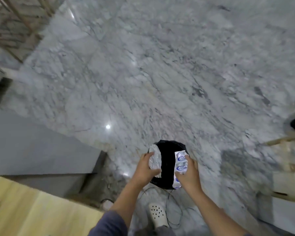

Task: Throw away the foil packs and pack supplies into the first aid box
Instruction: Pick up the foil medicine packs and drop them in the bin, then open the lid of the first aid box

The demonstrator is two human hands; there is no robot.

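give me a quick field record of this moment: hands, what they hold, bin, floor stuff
left hand: grips a plain silver foil pack over the bin
right hand: grips a printed foil strip over the bin
bin: black liner, open, on the marble floor
shoe: white perforated clog, below the bin in view
cable: thin, lying beside the shoe
first aid box: not in view

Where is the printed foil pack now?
Lower centre: the right hand holds the printed foil pack over the black bin.

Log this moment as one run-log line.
left hand: holds plain foil pack | right hand: holds printed foil strip | both over black-lined bin | not dropped
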